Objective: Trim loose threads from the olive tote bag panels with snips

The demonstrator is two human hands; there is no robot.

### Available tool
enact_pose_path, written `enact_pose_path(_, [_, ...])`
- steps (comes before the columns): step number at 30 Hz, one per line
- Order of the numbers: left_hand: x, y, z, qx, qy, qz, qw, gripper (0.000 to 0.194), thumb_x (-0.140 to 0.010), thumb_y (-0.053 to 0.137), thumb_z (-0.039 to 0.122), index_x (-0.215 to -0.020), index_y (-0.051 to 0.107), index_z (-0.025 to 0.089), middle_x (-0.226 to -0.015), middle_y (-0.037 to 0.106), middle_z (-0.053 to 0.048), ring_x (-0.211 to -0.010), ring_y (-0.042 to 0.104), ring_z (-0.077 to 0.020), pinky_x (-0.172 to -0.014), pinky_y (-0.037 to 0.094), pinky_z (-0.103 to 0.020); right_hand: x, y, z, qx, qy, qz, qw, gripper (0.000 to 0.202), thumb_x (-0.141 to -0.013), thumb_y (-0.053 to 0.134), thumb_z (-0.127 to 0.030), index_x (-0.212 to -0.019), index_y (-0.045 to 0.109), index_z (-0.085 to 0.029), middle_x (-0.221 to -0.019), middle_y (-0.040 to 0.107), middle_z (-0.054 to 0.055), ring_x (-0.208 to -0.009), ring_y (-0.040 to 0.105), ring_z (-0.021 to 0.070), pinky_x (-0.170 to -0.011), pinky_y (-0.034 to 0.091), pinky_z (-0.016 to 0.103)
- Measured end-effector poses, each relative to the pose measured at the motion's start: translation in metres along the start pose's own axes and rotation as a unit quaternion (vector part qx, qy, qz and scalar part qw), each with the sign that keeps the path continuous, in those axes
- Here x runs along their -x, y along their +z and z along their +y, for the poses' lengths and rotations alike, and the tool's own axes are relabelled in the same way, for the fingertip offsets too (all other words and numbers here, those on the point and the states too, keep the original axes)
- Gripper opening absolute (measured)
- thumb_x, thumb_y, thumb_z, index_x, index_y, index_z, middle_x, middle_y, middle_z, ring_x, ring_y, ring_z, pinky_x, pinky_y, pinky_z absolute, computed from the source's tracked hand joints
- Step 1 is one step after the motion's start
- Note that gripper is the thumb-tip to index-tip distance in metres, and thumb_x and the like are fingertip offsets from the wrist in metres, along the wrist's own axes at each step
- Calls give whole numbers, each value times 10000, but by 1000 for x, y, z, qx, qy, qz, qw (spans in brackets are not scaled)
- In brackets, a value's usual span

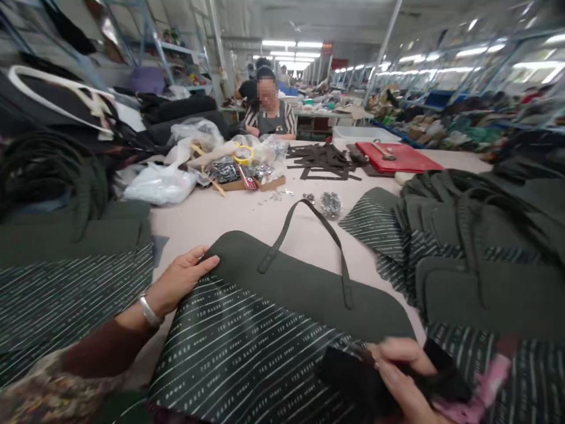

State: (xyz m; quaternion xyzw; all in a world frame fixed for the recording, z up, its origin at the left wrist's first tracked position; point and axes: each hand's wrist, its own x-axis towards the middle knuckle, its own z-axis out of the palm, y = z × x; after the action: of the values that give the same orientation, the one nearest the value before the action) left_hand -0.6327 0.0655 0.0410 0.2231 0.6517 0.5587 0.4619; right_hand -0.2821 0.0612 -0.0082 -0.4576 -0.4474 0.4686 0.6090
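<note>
A dark bag panel (304, 288) lies tilted in front of me, its plain dark green top band joined to striped, lettered fabric. A thin strap handle (329, 227) arches up from the band. My left hand (185, 277), with a silver bracelet at the wrist, grips the panel's upper left edge, thumb on the front. Over the lower right of the panel, my right hand (401, 371) is closed, slightly blurred, on a piece of black cloth (346, 374). The cloth shows on both sides of the fingers. A pink strip of fabric (483, 391) hangs by the right wrist.
Similar panels are stacked at left (75, 294) and right (485, 282). Ahead on the pale table (212, 221) are plastic bags (161, 182), metal parts in a clear bag (331, 205), dark strips (324, 160) and a red folder (397, 158). A person (270, 109) sits opposite.
</note>
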Motion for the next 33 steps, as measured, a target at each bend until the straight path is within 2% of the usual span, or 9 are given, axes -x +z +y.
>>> enact_pose_path(3, [9, -30, -11, 38, -41, 65, 996, 297, -681, 824, 129, -933, 669, 162, -755, 744, -44, -551, 678, -167, -506, 572, -227, -1, 34, 25, 37, 25, -49, 998, 213, -799, 775, -395, -815, 696, -197, -752, 647, 25, -622, 590, 180, -528, 450, 268])
enact_pose_path(6, [23, -37, -25, 83, -78, 103, 988, 283, -727, 771, 91, -966, 653, 186, -728, 727, -20, -530, 672, -163, -492, 578, -241, 0, 55, 50, 64, 16, -80, 995, 181, -832, 741, -370, -837, 700, -194, -766, 633, 10, -676, 590, 173, -607, 476, 270])
enact_pose_path(11, [54, -3, -43, 210, -197, 143, 947, 63, -792, 719, 117, -851, 698, 125, -698, 723, -63, -536, 681, -188, -558, 623, -298, 7, 65, 59, 130, -18, -122, 984, 116, -870, 720, -304, -839, 704, -194, -768, 640, 3, -647, 584, 148, -601, 480, 238])
enact_pose_path(13, [63, 18, -48, 269, -213, 157, 926, 127, -764, 724, 62, -874, 722, 126, -759, 750, -63, -602, 706, -195, -619, 637, -299, 9, 64, 58, 149, -31, -145, 978, 102, -890, 704, -287, -847, 707, -195, -764, 650, 2, -634, 594, 142, -587, 480, 223])
enact_pose_path(16, [68, 47, -52, 299, -201, 141, 922, 313, -699, 770, 15, -980, 743, 150, -895, 779, -51, -761, 738, -214, -739, 642, -305, 11, 59, 58, 173, -40, -151, 972, 86, -909, 684, -272, -867, 708, -201, -772, 661, 2, -643, 612, 141, -589, 483, 211])
enact_pose_path(19, [65, 65, -56, 285, -260, 110, 916, 229, -760, 769, 90, -988, 760, 117, -946, 782, -100, -814, 740, -246, -772, 638, -338, 12, 58, 60, 194, -49, -136, 970, 77, -908, 675, -267, -868, 708, -210, -762, 665, -5, -641, 615, 139, -582, 474, 204])
enact_pose_path(23, [59, 70, -59, 248, -337, 105, 902, 175, -888, 672, 197, -926, 772, 58, -969, 774, -169, -856, 736, -283, -700, 629, -337, 14, 67, 53, 199, -43, -110, 973, 58, -893, 671, -251, -845, 695, -230, -743, 661, -25, -606, 595, 124, -550, 445, 195])
enact_pose_path(28, [61, 64, -64, 270, -346, 110, 892, 217, -876, 702, 246, -982, 775, 72, -1005, 773, -147, -949, 718, -294, -766, 615, -335, 22, 85, 34, 205, 75, -53, 974, 76, -889, 638, -285, -829, 661, -244, -760, 627, -42, -640, 554, 127, -607, 430, 223])
enact_pose_path(33, [64, 61, -67, 279, -356, 124, 883, 233, -836, 746, 254, -992, 777, 83, -1001, 771, -139, -993, 704, -308, -838, 600, -359, 23, 91, 26, 184, 62, -56, 979, 76, -902, 615, -229, -847, 662, -254, -803, 609, -52, -690, 532, 110, -655, 410, 213])
